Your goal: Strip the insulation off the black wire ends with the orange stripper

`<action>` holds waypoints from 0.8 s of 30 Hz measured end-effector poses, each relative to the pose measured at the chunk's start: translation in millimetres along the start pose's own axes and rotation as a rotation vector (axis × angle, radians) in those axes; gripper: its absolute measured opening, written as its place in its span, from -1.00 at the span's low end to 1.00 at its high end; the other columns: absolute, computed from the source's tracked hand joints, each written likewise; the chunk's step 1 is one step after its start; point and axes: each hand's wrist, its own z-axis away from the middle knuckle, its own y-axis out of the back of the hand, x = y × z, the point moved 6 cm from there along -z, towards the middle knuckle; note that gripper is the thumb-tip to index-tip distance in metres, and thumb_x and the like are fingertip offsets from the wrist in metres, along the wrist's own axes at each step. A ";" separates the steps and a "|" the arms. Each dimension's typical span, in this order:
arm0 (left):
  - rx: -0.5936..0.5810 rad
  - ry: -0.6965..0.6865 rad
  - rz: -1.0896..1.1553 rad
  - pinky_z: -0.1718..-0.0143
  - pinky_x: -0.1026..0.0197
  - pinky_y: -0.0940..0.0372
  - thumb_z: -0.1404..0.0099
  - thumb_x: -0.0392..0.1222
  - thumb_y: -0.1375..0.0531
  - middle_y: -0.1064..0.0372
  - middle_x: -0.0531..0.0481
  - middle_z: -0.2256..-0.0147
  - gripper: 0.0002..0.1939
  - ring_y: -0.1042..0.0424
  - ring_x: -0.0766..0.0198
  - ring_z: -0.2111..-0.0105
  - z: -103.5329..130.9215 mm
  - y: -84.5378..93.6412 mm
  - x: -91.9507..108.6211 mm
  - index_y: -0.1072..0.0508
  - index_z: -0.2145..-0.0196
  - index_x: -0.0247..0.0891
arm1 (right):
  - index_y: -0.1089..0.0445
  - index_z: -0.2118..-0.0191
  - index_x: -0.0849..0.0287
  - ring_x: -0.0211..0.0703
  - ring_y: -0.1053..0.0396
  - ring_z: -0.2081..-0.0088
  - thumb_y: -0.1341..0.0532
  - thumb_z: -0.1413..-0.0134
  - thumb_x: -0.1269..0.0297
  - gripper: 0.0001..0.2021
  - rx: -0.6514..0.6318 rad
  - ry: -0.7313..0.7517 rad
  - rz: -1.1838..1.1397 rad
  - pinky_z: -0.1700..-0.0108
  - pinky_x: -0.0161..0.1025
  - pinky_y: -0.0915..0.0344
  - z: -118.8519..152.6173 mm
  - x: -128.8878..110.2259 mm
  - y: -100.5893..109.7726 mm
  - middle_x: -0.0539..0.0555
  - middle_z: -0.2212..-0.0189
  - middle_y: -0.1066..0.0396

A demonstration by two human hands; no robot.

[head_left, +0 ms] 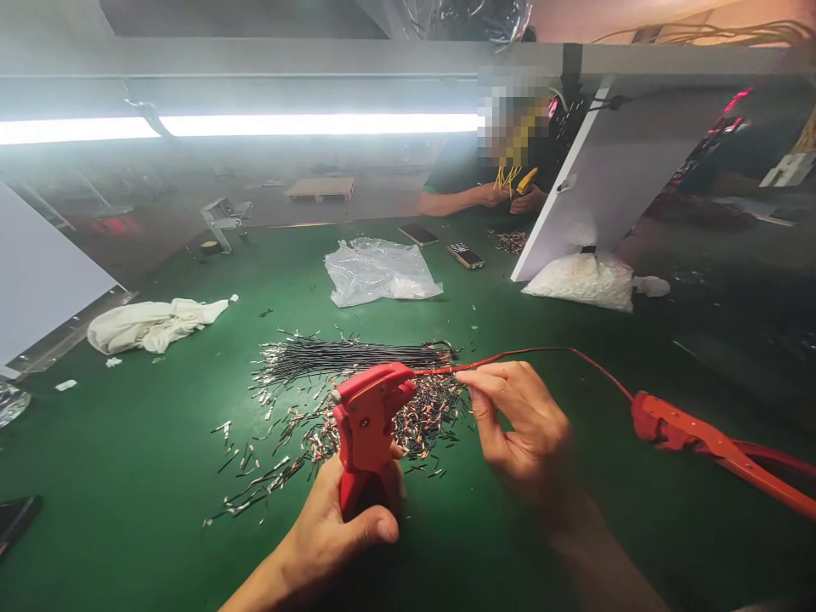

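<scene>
My left hand (344, 518) is wrapped round the handle of a red and orange wire stripper (370, 425), its jaws facing right. Between thumb and forefinger, my right hand (523, 425) pinches a thin red strip (535, 349) that runs from the stripper's jaws towards a second red tool (688, 429) at the right. Behind the stripper lies a bundle of black wires (363, 355). Many short black and copper-coloured offcuts (427, 416) are heaped beneath the strip and scattered to the left.
A clear plastic bag (382, 272), two phones (467, 255), a white cloth (156, 325) and a tied bag of white pieces (583, 279) lie on the green table (159, 476). Across it, a person's hands (510, 197) hold yellow wires. A white panel (599, 170) leans at the right.
</scene>
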 end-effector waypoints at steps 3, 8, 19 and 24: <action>-0.038 0.021 0.021 0.47 0.32 -0.07 0.00 0.21 -0.36 -0.21 0.08 0.47 -0.38 -0.16 0.38 0.49 0.6 -2.1 -2.8 -0.34 0.14 -0.26 | -0.49 0.21 0.29 -0.12 -0.31 0.30 -0.16 -0.14 0.61 -0.80 0.036 0.024 0.035 0.25 -0.10 -0.30 1.5 -2.0 1.5 0.16 0.35 -0.40; -0.069 0.021 0.027 0.46 0.31 -0.07 0.03 0.24 -0.36 -0.25 0.05 0.45 -0.35 -0.17 0.37 0.48 0.3 -3.9 -5.3 -0.35 0.15 -0.27 | -0.47 0.20 0.25 -0.11 -0.32 0.30 -0.16 -0.12 0.63 -0.78 0.050 0.046 0.037 0.27 -0.09 -0.29 0.7 -4.6 2.8 0.15 0.34 -0.39; -0.095 0.023 0.095 0.49 0.33 -0.02 0.04 0.22 -0.38 -0.18 0.10 0.49 -0.34 -0.11 0.41 0.51 -0.9 -9.0 -7.4 -0.33 0.13 -0.26 | -0.48 0.18 0.24 -0.10 -0.32 0.31 -0.18 -0.14 0.60 -0.79 0.028 0.039 0.011 0.29 -0.11 -0.21 2.2 -8.1 -1.7 0.15 0.35 -0.42; -0.110 0.054 0.099 0.49 0.32 0.00 0.04 0.22 -0.38 -0.14 0.11 0.50 -0.37 -0.07 0.41 0.51 -0.8 -10.9 -7.6 -0.33 0.20 -0.28 | -0.47 0.18 0.23 -0.15 -0.32 0.34 -0.16 -0.15 0.61 -0.78 -0.001 0.059 -0.021 0.28 -0.14 -0.15 1.9 -10.7 -2.8 0.09 0.39 -0.44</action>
